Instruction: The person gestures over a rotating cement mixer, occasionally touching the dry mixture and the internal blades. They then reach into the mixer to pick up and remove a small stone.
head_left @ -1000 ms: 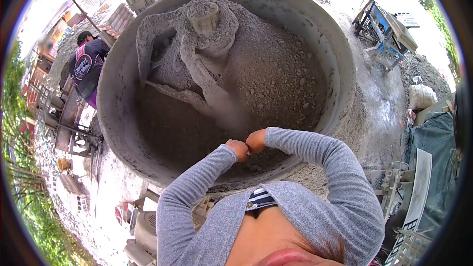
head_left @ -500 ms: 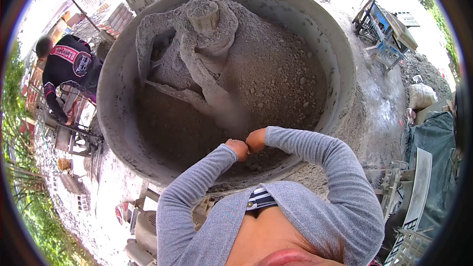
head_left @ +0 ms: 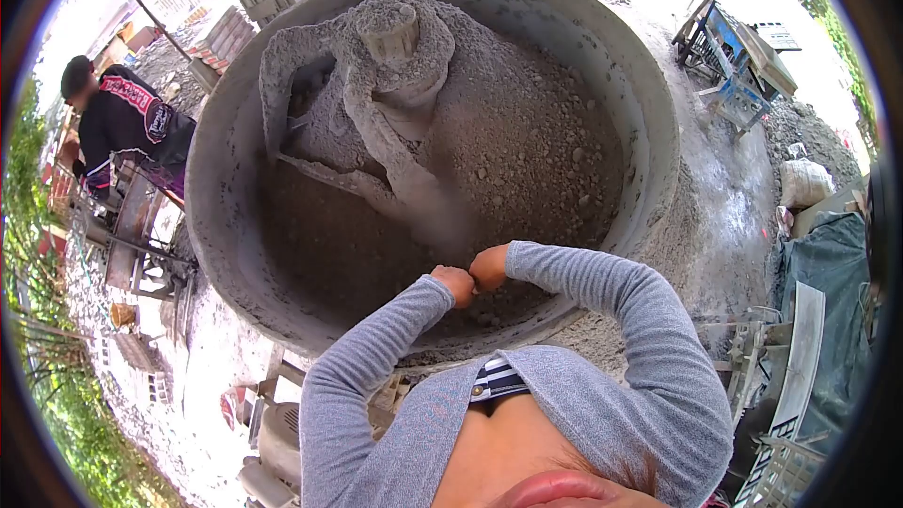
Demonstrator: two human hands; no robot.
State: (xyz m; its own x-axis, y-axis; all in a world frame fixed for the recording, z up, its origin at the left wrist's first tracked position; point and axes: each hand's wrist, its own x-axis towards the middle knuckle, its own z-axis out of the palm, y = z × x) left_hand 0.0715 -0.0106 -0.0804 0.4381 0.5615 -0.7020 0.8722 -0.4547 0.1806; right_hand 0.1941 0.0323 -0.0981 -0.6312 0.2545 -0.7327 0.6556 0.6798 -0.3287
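"While the left hand (head_left: 452, 287) and right hand (head_left: 489, 269) are hanging over the tub (head_left: 649, 132), how's the mix (head_left: 527, 141) looking, handling-wise? Quick pls."

"Loose & gritty, prob. dry, w/ small lumps showing. It's lying below the fingers (head_left: 483, 279) and piling up ahead & right of them. I'm guessing it's crumbling easily by the handful but weighing a lot in bulk; cupped palms under the loose top are making most sense as a hold."

"& the tub?"

"Its near rim's running just behind the fingers, under the sleeves (head_left: 376, 339). Looking stiff & v. heavy, so I'd be gripping that rim only, not lifting. The paddle (head_left: 400, 165)'s standing ahead & left of the fingers, well apart."

"OK, how far open are the fingers standing?"

"Both sets are sitting curled inward, hardly any gap showing, & the hands are touching each other at the curled ends, afaict. Can't tell if they're clenching nothing or pinching smth tiny, bc the knuckles are hiding it. They're not touching the paddle, & no contact w/ the mix is showing."
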